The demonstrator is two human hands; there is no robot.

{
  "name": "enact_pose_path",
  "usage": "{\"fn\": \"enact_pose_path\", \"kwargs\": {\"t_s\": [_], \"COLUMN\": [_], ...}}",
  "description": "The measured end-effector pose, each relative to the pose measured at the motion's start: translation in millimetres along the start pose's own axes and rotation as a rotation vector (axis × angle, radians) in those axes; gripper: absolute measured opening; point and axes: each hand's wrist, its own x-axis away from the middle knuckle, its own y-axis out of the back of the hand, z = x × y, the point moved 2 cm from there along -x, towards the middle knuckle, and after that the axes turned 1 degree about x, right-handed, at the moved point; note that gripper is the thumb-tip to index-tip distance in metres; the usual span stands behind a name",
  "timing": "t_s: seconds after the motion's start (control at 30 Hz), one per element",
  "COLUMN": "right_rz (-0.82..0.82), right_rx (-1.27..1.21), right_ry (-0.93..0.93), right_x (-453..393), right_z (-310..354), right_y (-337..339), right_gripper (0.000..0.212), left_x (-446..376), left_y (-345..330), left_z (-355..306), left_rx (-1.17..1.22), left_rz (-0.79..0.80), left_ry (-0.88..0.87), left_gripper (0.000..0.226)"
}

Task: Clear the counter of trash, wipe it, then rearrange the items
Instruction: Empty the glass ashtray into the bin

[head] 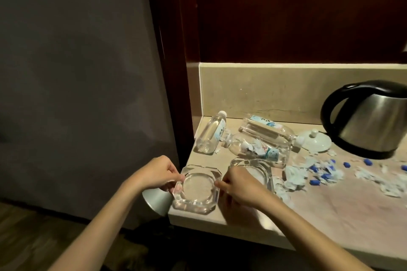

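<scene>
Both your hands on near ashtray (195,191) at counter (330,215) front-left corner. Left hand (154,174) pinches its left rim, right hand (236,185) pinches right rim; tray sits square between them, flat on stone. Second ashtray (253,169) just behind right hand. Farther back: three bottles (210,135) lying down, paper scraps (308,174) and blue bits rightward, kettle (370,119) far right. Trash lies up-right of grip; right hand nearer.

We grip a clear, square cut-glass ashtray (196,190) at the beige stone counter's (330,211) near-left corner, our left hand (156,172) pinching its left rim, our right hand (236,185) its right. Just behind our right hand sits a second glass ashtray (256,168); beyond lie three clear plastic bottles (210,133), torn paper scraps (295,177) and a steel kettle (370,120).
</scene>
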Motion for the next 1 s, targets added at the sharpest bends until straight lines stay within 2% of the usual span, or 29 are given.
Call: {"fn": "enact_pose_path", "kwargs": {"t_s": [0.2,0.3,0.37,0.43,0.5,0.57,0.7,0.87,1.0], "right_rz": [-0.01,-0.009,-0.002,-0.065,-0.182,-0.247,-0.142,-0.089,-0.046], "right_rx": [0.158,0.114,-0.011,-0.091,-0.066,0.009,0.099,0.164,0.101], "right_ry": [0.054,0.073,0.026,-0.032,-0.071,-0.115,-0.228,-0.24,-0.285], "right_x": [2,17,31,41,45,47,46,31,27], "right_z": [9,7,-1,-17,-36,-50,-65,-72,-77], "right_y": [6,21,39,61,81,90,78,72,68], "right_gripper": [0.034,0.037,0.034,0.029,0.03,0.034,0.033,0.038,0.033], "left_x": [-16,-19,-16,-18,-23,-30,-45,-61,-62], "left_y": [0,-2,-1,2,4,-6,-48,-67,-70], "left_z": [-2,-11,-17,-24,-37,-56,-92,-98,-99], "left_rx": [-0.069,-0.117,-0.182,-0.299,-0.387,-0.347,-0.333,-0.522,-0.529], "left_rz": [0.06,0.115,0.141,0.052,-0.154,-0.23,-0.066,-0.057,0.016], "left_ry": [0.021,0.059,0.086,0.057,-0.031,-0.15,-0.269,-0.214,-0.147], "left_gripper": [0.027,0.024,0.022,0.021,0.016,0.011,0.026,0.041,0.046]}}
